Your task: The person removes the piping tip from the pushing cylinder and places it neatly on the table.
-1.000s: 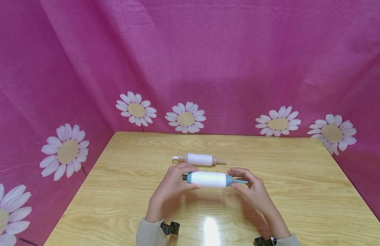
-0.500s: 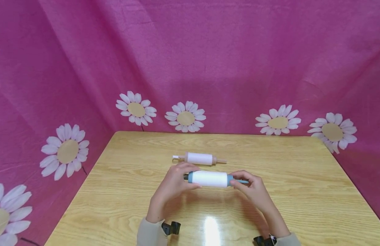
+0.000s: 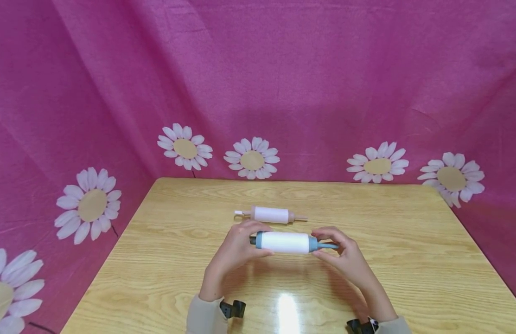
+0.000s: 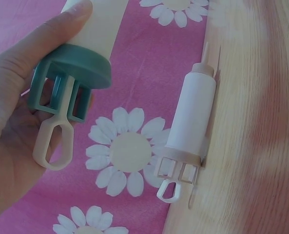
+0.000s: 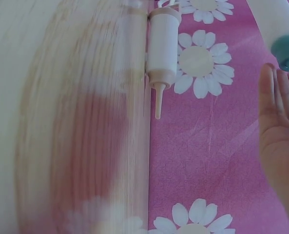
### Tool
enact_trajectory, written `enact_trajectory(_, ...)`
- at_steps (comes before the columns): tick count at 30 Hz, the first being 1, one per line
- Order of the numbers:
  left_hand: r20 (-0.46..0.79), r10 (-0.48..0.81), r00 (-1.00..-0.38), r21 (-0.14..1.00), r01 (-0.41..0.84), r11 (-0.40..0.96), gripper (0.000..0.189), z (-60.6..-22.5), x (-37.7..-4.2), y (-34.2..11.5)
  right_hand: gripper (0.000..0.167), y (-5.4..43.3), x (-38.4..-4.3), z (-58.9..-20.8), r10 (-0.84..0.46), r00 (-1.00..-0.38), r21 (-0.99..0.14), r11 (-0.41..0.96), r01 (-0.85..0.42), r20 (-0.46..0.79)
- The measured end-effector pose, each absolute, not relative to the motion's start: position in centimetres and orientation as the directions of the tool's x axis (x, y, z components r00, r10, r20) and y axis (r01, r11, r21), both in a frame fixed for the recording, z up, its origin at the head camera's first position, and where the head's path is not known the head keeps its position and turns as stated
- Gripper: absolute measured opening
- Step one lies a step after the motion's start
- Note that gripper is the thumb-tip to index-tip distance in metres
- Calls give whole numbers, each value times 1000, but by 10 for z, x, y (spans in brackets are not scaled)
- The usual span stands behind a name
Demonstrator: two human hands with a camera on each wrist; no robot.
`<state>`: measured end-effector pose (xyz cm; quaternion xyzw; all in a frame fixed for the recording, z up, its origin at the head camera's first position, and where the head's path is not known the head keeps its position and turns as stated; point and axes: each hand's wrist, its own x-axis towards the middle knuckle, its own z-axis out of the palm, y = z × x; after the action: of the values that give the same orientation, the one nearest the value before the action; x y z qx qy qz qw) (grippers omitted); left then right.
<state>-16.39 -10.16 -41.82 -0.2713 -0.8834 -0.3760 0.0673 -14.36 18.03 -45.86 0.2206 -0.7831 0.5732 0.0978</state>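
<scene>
Blue-ended tube (image 3: 284, 242), lower centre: smooth, plastic-looking. Beige-ended tube (image 3: 271, 215), just above: likewise smooth, plastic-looking. Tabletop (image 3: 157, 273), lower half: glossy wood grain. Backdrop (image 3: 291, 69), upper half: matt, creased cloth. Sleeves (image 3: 205, 316), bottom edge: matt cloth.

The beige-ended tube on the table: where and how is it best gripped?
Probably by the middle of the white barrel, from above, pinching across its width. The beige-ended tube lies on its side; its thin nozzle and ring offer less to hold. The blue-ended tube held on the near side could hinder a low approach.

Head view forward-down; wrist views close-in
</scene>
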Motion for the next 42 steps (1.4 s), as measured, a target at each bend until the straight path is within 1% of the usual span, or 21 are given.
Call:
enact_trajectory(3,316,426,-848,645,521,559,45,-418,-163,-101,36,182,-143,-459,-241,-890,-870,225,-438,386)
enact_trajectory(8,302,415,-858,663,501,555,45,-420,-162,-101,25,182,-142,-457,-211,-939,-908,266,-323,272)
enact_trajectory(12,309,418,-854,654,510,559,45,-421,-163,-101,22,180,-141,-456,-192,-957,-922,281,-266,218)
enact_trajectory(16,307,421,-853,646,512,566,45,-422,-163,-101,23,179,-141,-457,-195,-952,-915,285,-286,237)
enact_trajectory(24,293,421,-859,656,501,565,42,-422,-163,-103,31,178,-142,-460,-245,-906,-871,275,-407,346)
enact_trajectory(30,289,412,-864,660,491,568,45,-422,-162,-103,39,179,-142,-462,-260,-889,-865,243,-438,377)
enact_trajectory(33,292,409,-864,664,491,564,45,-422,-162,-104,36,178,-142,-461,-247,-908,-891,226,-394,339)
enact_trajectory(37,302,408,-861,658,498,564,44,-422,-162,-103,27,177,-141,-459,-212,-953,-929,256,-266,214)
enact_trajectory(39,304,409,-861,657,500,565,45,-422,-162,-103,28,177,-141,-457,-208,-965,-939,271,-211,157)
enact_trajectory(42,306,413,-858,656,504,562,45,-422,-162,-103,29,176,-140,-455,-227,-968,-949,267,-167,106)
